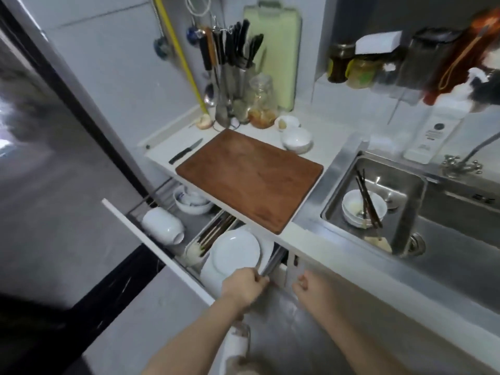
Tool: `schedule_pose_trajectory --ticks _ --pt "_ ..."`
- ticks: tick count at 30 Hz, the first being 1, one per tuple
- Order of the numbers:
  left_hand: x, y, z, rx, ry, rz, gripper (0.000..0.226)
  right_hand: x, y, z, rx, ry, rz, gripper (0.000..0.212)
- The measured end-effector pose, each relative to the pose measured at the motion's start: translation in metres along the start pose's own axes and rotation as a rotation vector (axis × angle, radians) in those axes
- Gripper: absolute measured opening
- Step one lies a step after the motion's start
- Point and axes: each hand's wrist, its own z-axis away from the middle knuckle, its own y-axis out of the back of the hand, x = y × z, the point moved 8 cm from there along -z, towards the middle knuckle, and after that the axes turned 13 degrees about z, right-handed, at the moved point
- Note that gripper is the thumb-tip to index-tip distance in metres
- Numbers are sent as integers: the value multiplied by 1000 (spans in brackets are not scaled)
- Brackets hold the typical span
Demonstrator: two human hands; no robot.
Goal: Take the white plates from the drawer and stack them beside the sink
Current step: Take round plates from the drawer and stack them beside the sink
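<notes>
While stacked, two white plates (pixel 234 253)

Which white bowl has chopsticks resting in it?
The white bowl in the sink: dark chopsticks lean inside it. The bowl on the counter holds none.

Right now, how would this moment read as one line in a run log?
stage: taking plates | drawer: open | white plates: in drawer | left hand: gripping plate edge | right hand: near cabinet front, grip unclear | wooden board: bare

Count from here: two round white plates (pixel 234 253) stacked just above the left hand (pixel 243 289), one brown wooden chopping board (pixel 250 177) further up, two small white bowls (pixel 296 139) beyond that.
</notes>
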Motion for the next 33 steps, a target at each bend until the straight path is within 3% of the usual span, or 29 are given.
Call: schedule_pose_trajectory --ticks 4,15,24,28,33 --pt "-43 33 -21 6 60 4 43 -41 -30 -20 -102 6 -8 21" --pt "-116 91 -126 -176 121 36 41 -118 -116 -83 -333 -276 -126 31" --pt "-154 68 -197 -282 199 31 46 -114 -169 -127 -301 -546 -360 31" --pt "-167 62 -226 -267 237 -3 47 -110 -186 -144 -313 -575 -363 48" --pt "-183 57 -254 -229 265 -20 49 -106 -211 -156 -372 -638 -328 52"
